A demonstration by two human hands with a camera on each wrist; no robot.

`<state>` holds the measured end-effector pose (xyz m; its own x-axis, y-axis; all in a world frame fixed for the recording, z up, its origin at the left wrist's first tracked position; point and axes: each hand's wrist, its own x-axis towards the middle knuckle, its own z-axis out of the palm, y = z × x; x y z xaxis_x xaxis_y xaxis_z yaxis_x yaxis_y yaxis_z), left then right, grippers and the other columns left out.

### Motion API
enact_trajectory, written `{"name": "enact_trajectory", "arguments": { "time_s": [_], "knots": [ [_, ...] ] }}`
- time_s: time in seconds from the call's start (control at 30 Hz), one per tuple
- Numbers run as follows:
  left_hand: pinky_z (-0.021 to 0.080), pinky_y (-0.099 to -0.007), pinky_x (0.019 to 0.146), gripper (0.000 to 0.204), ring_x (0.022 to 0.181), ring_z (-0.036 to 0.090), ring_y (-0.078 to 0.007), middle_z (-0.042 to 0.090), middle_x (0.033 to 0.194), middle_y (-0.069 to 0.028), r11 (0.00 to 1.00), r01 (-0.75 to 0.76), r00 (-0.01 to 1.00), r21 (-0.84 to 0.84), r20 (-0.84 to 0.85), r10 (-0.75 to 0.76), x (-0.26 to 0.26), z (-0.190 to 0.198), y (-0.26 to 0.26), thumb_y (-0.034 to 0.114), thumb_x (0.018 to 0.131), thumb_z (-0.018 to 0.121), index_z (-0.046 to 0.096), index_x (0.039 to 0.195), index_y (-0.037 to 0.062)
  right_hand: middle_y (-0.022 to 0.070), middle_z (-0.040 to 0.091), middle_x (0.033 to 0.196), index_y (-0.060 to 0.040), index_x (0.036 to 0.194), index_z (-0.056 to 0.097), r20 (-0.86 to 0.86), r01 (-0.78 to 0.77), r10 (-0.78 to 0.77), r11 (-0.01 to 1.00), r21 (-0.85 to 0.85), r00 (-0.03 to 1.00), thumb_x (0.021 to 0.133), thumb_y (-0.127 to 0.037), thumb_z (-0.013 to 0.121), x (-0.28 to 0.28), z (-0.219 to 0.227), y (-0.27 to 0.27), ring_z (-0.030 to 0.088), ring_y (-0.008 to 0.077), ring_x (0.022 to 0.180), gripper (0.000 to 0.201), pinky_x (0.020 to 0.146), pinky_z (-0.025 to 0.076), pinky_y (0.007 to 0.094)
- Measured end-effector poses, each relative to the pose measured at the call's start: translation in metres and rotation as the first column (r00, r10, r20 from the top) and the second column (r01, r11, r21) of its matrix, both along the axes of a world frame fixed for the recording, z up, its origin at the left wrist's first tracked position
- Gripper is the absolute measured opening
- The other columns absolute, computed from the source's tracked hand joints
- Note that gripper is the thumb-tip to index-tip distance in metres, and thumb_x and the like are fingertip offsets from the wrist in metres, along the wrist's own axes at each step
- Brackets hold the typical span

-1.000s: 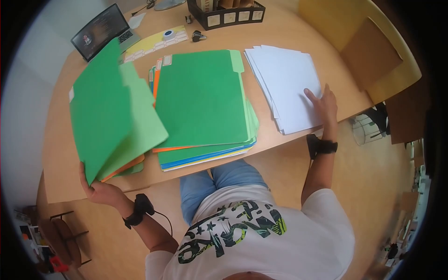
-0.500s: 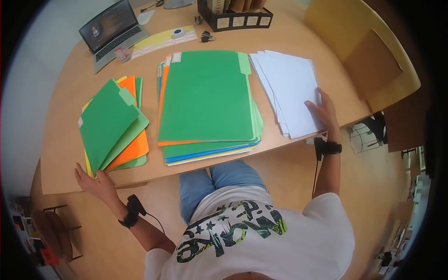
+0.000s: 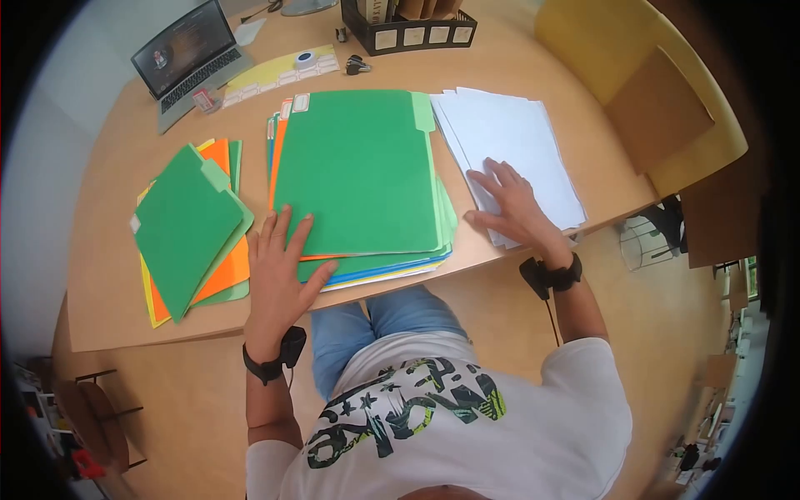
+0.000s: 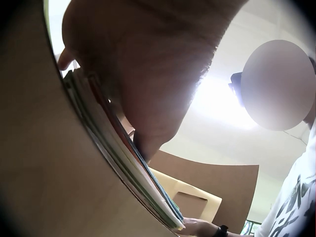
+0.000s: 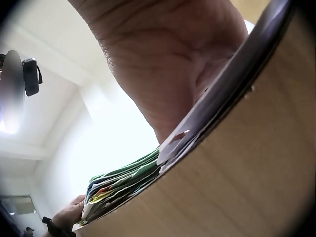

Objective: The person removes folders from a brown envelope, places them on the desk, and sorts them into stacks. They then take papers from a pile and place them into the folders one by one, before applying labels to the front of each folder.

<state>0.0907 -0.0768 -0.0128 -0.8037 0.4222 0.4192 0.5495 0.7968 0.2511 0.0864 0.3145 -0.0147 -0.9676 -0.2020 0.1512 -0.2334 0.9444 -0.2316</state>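
Note:
In the head view, a thick stack of file folders (image 3: 358,175) lies mid-table, green on top with orange, blue and yellow edges below. My left hand (image 3: 279,271) is at its lower left corner, fingers spread and fingertips over the top folder's edge. Left of it sits a smaller, fanned pile of folders (image 3: 187,233), a green one on top at an angle. My right hand (image 3: 512,208) rests with spread fingers on the white sheets (image 3: 533,142) to the right. The right wrist view has the palm (image 5: 153,69) low over the paper stack (image 5: 217,98).
An open laptop (image 3: 185,58) stands at the back left, a small red-and-clear item (image 3: 205,101) before it. Behind the folders are a label sheet (image 3: 267,82), a roll of tape (image 3: 306,60), black clips (image 3: 357,65) and a black organizer (image 3: 408,35). A yellow panel (image 3: 575,50) borders the right.
A raised green folder has come down onto the left pile, and my left hand has let go of it and moved right to the middle stack. My right hand has shifted left across the papers.

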Motion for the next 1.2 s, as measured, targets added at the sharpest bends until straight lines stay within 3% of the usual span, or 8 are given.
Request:
{"name": "enact_trajectory", "arguments": {
  "time_s": [0.27, 0.37, 0.5, 0.63, 0.83, 0.93, 1.03, 1.2],
  "knots": [
    [0.041, -0.0421, 0.088, 0.052, 0.101, 0.053, -0.0311, 0.06, 0.109, -0.012, 0.996, 0.077, 0.997, 0.05, 0.018, -0.078, -0.003, 0.006, -0.001, 0.035, 0.074, 0.076, 0.064, 0.114, 0.0048, 0.0212, 0.053, 0.126, -0.0069, 0.127, 0.056, -0.227, -0.005, -0.035, 0.985, -0.175, 0.973, 0.083, -0.022, 0.062, 0.0, -0.007, -0.013, 0.052, 0.0374, 0.115, 0.047, 0.096, 0.043, 0.0413],
    [0.045, -0.0391, 0.082, 0.045, 0.095, 0.055, -0.0302, 0.061, 0.104, -0.0118, 0.99, 0.111, 0.992, 0.087, 0.044, -0.115, -0.002, 0.009, -0.003, 0.03, 0.072, 0.077, 0.067, 0.108, 0.0041, 0.0167, 0.06, 0.111, -0.0044, 0.122, 0.059, 0.085, 0.031, 0.029, 0.783, -0.621, 0.996, 0.085, -0.017, 0.061, 0.017, 0.018, -0.036, 0.06, 0.0277, 0.098, 0.04, 0.086, 0.048, 0.0336],
    [0.047, -0.037, 0.073, 0.034, 0.088, 0.057, -0.0273, 0.063, 0.095, -0.0091, 0.982, 0.15, 0.985, 0.116, 0.066, -0.158, -0.006, 0.016, -0.005, 0.025, 0.075, 0.075, 0.068, 0.103, 0.0059, 0.0118, 0.061, 0.098, 0.0002, 0.118, 0.061, 0.104, -0.021, 0.164, 0.621, -0.783, 0.981, 0.092, -0.016, 0.057, 0.03, 0.01, -0.059, 0.059, 0.0191, 0.087, 0.031, 0.077, 0.047, 0.0288],
    [0.048, -0.0361, 0.064, 0.022, 0.076, 0.059, -0.0266, 0.063, 0.086, -0.0082, 0.98, 0.13, 0.99, 0.151, 0.032, -0.137, -0.009, 0.007, -0.008, 0.016, 0.078, 0.072, 0.067, 0.097, 0.0055, 0.0112, 0.06, 0.095, 0.0019, 0.115, 0.062, 0.102, 0.043, 0.073, 0.567, -0.823, 0.992, 0.093, -0.017, 0.058, 0.029, -0.001, -0.064, 0.058, 0.0179, 0.082, 0.03, 0.076, 0.048, 0.029],
    [0.047, -0.035, 0.058, 0.012, 0.07, 0.059, -0.0267, 0.064, 0.081, -0.0086, 0.972, 0.11, 0.982, 0.209, -0.175, -0.073, -0.003, -0.008, -0.001, 0.002, 0.078, 0.068, 0.064, 0.089, 0.004, 0.0078, 0.058, 0.085, 0.0022, 0.109, 0.064, -0.078, -0.048, -0.005, 0.754, -0.655, 0.997, 0.095, -0.024, 0.056, 0.023, 0.016, -0.079, 0.056, 0.0158, 0.076, 0.031, 0.068, 0.046, 0.0258],
    [0.047, -0.0339, 0.058, 0.016, 0.07, 0.059, -0.0269, 0.064, 0.08, -0.0099, 0.949, 0.149, 0.983, 0.277, -0.144, -0.112, -0.002, -0.012, -0.007, -0.001, 0.076, 0.068, 0.064, 0.09, 0.0037, 0.0052, 0.059, 0.078, 0.0017, 0.103, 0.066, 0.083, 0.053, 0.006, 0.729, -0.682, 0.997, 0.098, -0.035, 0.05, 0.013, 0.023, -0.082, 0.057, 0.0137, 0.074, 0.04, 0.065, 0.045, 0.0246],
    [0.048, -0.0324, 0.06, 0.019, 0.07, 0.059, -0.0251, 0.063, 0.079, -0.0102, 0.897, 0.207, 0.975, 0.391, -0.158, -0.156, 0.0, -0.015, -0.005, 0.001, 0.074, 0.072, 0.064, 0.091, 0.0031, 0.0043, 0.06, 0.075, 0.0001, 0.099, 0.066, 0.34, 0.248, 0.119, 0.472, -0.846, 0.933, 0.1, -0.045, 0.041, 0.005, 0.036, -0.09, 0.058, 0.0127, 0.07, 0.052, 0.064, 0.046, 0.0251],
    [0.047, -0.0293, 0.065, 0.027, 0.074, 0.058, -0.0173, 0.064, 0.084, -0.0074, 0.805, 0.013, 0.949, 0.593, 0.245, -0.196, 0.0, -0.011, -0.011, 0.007, 0.073, 0.077, 0.064, 0.096, 0.0024, 0.0046, 0.062, 0.079, -0.0012, 0.099, 0.066, 0.417, 0.361, 0.121, 0.326, -0.874, 0.901, 0.101, -0.05, 0.035, 0.001, 0.031, -0.096, 0.055, 0.0109, 0.067, 0.058, 0.065, 0.047, 0.0249]
  ]
}}
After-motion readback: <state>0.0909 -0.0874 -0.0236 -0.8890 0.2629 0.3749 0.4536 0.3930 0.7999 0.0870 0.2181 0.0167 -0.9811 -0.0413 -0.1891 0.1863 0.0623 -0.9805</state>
